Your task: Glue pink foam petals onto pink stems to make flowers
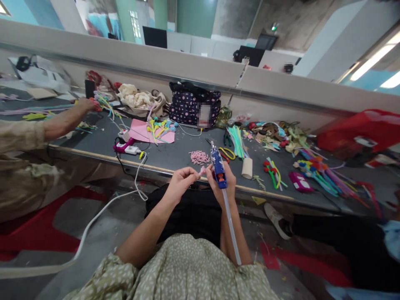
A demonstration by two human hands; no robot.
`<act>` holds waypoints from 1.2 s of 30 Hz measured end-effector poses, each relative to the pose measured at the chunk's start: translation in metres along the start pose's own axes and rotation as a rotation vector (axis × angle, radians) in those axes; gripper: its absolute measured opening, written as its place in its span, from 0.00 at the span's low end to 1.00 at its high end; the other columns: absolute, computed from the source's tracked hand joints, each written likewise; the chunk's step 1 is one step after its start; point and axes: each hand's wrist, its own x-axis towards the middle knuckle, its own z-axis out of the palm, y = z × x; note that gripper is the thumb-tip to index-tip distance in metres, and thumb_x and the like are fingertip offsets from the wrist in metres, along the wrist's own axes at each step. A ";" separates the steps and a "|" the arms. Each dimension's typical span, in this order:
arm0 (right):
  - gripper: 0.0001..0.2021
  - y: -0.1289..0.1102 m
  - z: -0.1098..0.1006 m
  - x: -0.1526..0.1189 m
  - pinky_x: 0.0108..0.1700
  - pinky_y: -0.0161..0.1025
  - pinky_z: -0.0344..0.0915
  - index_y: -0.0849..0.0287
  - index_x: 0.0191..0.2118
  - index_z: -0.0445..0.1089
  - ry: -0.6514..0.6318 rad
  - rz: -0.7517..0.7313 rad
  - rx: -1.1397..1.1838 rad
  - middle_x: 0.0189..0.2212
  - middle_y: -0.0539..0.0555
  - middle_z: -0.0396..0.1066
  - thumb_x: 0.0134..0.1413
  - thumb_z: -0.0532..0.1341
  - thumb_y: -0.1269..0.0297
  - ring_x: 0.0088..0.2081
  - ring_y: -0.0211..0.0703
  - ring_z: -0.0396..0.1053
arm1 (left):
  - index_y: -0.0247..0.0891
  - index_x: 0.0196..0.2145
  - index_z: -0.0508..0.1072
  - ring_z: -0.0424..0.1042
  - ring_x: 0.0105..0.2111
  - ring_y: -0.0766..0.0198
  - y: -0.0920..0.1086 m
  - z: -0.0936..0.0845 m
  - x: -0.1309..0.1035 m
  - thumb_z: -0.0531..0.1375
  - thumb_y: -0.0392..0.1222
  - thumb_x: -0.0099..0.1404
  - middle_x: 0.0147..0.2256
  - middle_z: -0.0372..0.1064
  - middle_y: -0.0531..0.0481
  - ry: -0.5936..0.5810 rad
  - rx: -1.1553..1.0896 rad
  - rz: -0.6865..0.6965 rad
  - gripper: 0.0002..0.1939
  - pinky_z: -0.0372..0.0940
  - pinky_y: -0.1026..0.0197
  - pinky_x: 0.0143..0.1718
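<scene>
On the dark grey counter [179, 155], left of the middle, a flat pink sheet [137, 127] bears bright coloured stems [160, 130]; next, at the front edge, the left hand [179, 183] has its fingers pinched on a small pale pink piece [202, 170], a heap of short pink pieces [199, 157] just beyond; the right hand's [229, 180] fingers wrap a blue glue gun [216, 160], fingertips beside that piece; rightward, a beige cardboard tube [247, 168] sits near the front edge

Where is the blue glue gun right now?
In the head view, the glue gun is just right of centre, in the person's right hand, to the right of the small pink pieces on the table.
</scene>
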 end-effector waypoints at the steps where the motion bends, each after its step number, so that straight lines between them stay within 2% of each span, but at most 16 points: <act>1: 0.06 0.000 0.000 0.000 0.32 0.34 0.64 0.56 0.31 0.67 0.003 0.005 0.019 0.24 0.47 0.69 0.53 0.62 0.61 0.24 0.35 0.65 | 0.35 0.26 0.74 0.63 0.24 0.71 0.000 0.000 0.000 0.65 0.43 0.55 0.25 0.68 0.52 0.000 0.001 0.004 0.09 0.58 0.67 0.27; 3: 0.05 -0.001 0.001 -0.001 0.34 0.36 0.66 0.56 0.32 0.68 0.035 0.023 0.071 0.27 0.48 0.71 0.53 0.63 0.61 0.26 0.37 0.67 | 0.35 0.26 0.74 0.62 0.23 0.71 0.001 -0.001 0.000 0.65 0.45 0.55 0.24 0.67 0.52 0.005 0.002 0.010 0.10 0.58 0.67 0.26; 8: 0.09 0.001 -0.004 -0.002 0.34 0.38 0.66 0.58 0.32 0.66 0.213 0.131 0.214 0.34 0.52 0.73 0.51 0.65 0.59 0.28 0.38 0.68 | 0.36 0.29 0.74 0.61 0.23 0.70 -0.001 -0.005 0.002 0.66 0.49 0.55 0.23 0.65 0.54 0.078 -0.006 0.044 0.13 0.57 0.67 0.25; 11: 0.12 0.003 -0.007 -0.004 0.33 0.38 0.66 0.57 0.29 0.62 0.216 0.185 0.267 0.33 0.53 0.73 0.51 0.65 0.58 0.29 0.39 0.68 | 0.36 0.30 0.74 0.63 0.26 0.70 -0.002 -0.007 0.003 0.66 0.49 0.56 0.25 0.67 0.53 0.131 0.004 0.142 0.12 0.58 0.67 0.29; 15: 0.13 0.006 -0.007 -0.007 0.31 0.37 0.65 0.58 0.28 0.63 0.181 0.195 0.267 0.32 0.52 0.71 0.50 0.66 0.56 0.28 0.38 0.67 | 0.36 0.31 0.74 0.65 0.28 0.69 -0.001 -0.004 0.003 0.66 0.48 0.56 0.27 0.69 0.52 0.186 -0.040 0.194 0.12 0.59 0.67 0.32; 20: 0.14 0.005 -0.007 -0.013 0.28 0.36 0.64 0.58 0.29 0.64 0.053 0.152 0.292 0.31 0.52 0.72 0.52 0.64 0.53 0.23 0.35 0.65 | 0.36 0.32 0.74 0.67 0.27 0.68 0.000 -0.003 0.003 0.67 0.48 0.55 0.25 0.69 0.53 0.244 -0.114 0.191 0.13 0.60 0.67 0.31; 30: 0.20 0.018 0.002 -0.028 0.31 0.40 0.68 0.57 0.35 0.65 -0.156 0.174 0.437 0.34 0.56 0.74 0.52 0.61 0.43 0.26 0.39 0.69 | 0.36 0.32 0.73 0.67 0.23 0.70 0.005 -0.002 0.002 0.68 0.50 0.53 0.26 0.70 0.52 0.225 -0.263 0.027 0.15 0.57 0.70 0.22; 36: 0.18 0.017 0.005 -0.035 0.23 0.37 0.64 0.59 0.30 0.71 -0.254 0.214 0.412 0.26 0.54 0.74 0.54 0.61 0.47 0.20 0.36 0.64 | 0.35 0.31 0.74 0.67 0.23 0.71 0.005 -0.002 0.003 0.68 0.49 0.53 0.25 0.70 0.52 0.225 -0.265 0.015 0.15 0.59 0.69 0.23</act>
